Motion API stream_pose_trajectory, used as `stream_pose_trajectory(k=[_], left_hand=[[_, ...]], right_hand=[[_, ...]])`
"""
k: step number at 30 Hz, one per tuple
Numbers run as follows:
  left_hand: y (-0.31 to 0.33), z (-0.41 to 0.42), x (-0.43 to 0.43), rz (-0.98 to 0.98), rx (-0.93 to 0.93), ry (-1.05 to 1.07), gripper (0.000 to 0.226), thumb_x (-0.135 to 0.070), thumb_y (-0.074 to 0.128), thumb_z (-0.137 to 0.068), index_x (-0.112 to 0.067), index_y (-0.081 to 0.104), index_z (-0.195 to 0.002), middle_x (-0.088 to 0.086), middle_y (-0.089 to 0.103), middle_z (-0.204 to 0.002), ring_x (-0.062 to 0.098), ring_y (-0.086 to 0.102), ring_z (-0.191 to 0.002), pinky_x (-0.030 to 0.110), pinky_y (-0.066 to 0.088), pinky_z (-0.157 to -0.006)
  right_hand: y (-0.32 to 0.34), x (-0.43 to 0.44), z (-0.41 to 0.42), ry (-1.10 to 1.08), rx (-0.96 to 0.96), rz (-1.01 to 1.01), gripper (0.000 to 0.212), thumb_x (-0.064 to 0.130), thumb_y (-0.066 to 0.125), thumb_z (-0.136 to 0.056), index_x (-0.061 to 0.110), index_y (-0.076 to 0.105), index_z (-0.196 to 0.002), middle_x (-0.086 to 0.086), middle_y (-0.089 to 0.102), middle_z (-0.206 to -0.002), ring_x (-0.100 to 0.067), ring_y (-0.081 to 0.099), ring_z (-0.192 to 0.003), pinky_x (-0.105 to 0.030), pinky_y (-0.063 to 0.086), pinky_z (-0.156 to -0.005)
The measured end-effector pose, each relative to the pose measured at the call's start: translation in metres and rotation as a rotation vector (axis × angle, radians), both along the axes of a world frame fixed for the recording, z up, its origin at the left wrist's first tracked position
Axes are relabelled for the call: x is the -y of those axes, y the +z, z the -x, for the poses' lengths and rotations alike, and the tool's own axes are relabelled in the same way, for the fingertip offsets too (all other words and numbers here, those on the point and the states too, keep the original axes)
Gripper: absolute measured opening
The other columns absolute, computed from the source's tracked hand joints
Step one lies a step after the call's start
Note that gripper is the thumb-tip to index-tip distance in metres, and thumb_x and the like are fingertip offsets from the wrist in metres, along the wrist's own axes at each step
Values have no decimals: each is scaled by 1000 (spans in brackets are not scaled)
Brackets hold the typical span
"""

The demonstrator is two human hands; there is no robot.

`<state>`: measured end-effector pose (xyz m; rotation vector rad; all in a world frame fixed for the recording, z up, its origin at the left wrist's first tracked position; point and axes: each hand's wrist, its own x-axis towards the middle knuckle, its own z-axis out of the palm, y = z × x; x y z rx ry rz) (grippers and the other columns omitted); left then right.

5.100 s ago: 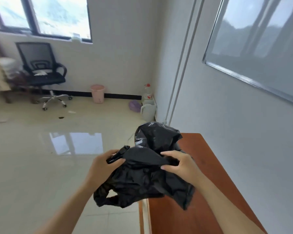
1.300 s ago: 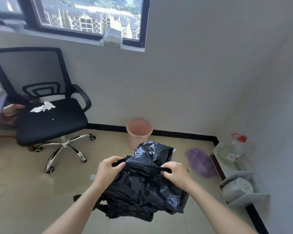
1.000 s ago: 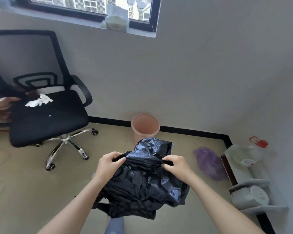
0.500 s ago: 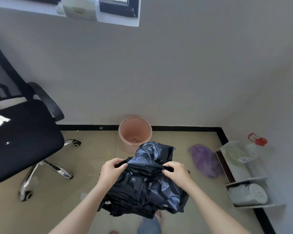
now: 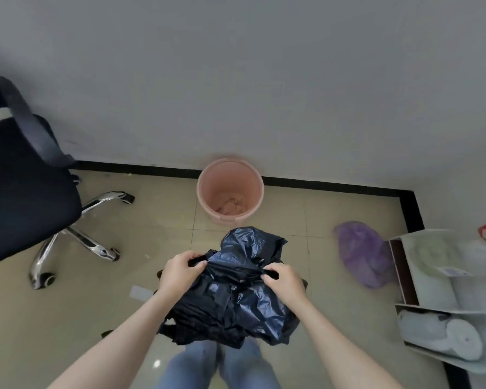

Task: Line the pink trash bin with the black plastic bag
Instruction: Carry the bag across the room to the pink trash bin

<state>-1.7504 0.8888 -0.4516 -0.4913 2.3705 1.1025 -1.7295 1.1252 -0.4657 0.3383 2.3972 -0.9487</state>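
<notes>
The pink trash bin stands on the floor against the wall, straight ahead, with no liner and some marks on its bottom. A crumpled black plastic bag hangs in front of me, a little short of the bin. My left hand grips the bag's top edge on the left. My right hand grips the same edge on the right. The bag's mouth is bunched between the hands.
A black office chair with chrome legs stands at the left. A purple plastic bag lies on the floor to the right of the bin. White shelving with paper rolls lines the right wall. My jeans show below the bag.
I have walked from the table across the room up to the bin, and my view has tilted down. Both hands have kept hold of the bag throughout.
</notes>
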Motion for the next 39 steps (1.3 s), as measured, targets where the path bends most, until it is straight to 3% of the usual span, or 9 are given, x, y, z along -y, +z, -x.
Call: stream_pose_trajectory(k=[11, 16, 20, 25, 29, 33, 39], left_hand=[[-237, 77, -6, 93, -35, -76, 19, -28, 56, -87, -20, 64, -103, 2, 70, -102, 22, 62, -92, 31, 46, -69], [-349, 106, -10, 172, -118, -124, 30, -27, 57, -86, -16, 60, -114, 8, 67, -115, 27, 59, -106, 37, 49, -86], [-403, 121, -14, 214, -178, -154, 37, -29, 57, -86, -17, 54, -122, 9, 61, -124, 26, 54, -114, 35, 42, -89], [-402, 130, -19, 219, -309, -103, 39, -26, 50, -89, -13, 49, -126, 13, 51, -133, 29, 42, -124, 42, 36, -99], [-384, 128, -24, 179, -471, -17, 38, -22, 50, -90, -10, 48, -126, 13, 49, -134, 29, 40, -123, 42, 33, -99], [-379, 129, -26, 263, -569, -80, 42, -20, 49, -89, -11, 43, -130, 15, 39, -142, 30, 33, -128, 42, 32, -100], [-384, 132, -25, 461, -517, -373, 62, -21, 41, -90, -16, 11, -144, 7, 6, -157, 24, 7, -142, 43, 21, -111]], right_hand=[[-245, 7, 68, -42, -40, -31, 24, 26, 58, -87, 14, 64, -107, -6, 67, -107, -24, 57, -103, -32, 45, -82], [-362, 5, 92, -49, -71, -19, 26, 23, 60, -86, 9, 64, -108, -12, 67, -110, -26, 59, -102, -32, 46, -84], [-418, 1, 102, 16, -80, -78, 40, 28, 59, -86, 14, 54, -123, -13, 55, -128, -29, 48, -119, -39, 43, -99], [-413, 0, 116, 46, -197, -72, 40, 25, 56, -88, 11, 50, -126, -14, 49, -131, -27, 41, -122, -33, 36, -101], [-375, 6, 133, 48, -503, -113, 31, 16, 55, -88, 5, 57, -117, -15, 54, -123, -29, 44, -116, -32, 37, -95], [-347, 25, 156, 137, -718, -159, 33, 12, 57, -84, 7, 57, -117, -16, 53, -126, -32, 43, -119, -37, 38, -96], [-348, 46, 165, 419, -599, -285, 57, 19, 49, -87, 18, 26, -139, -7, 27, -150, -26, 19, -139, -45, 25, -108]])
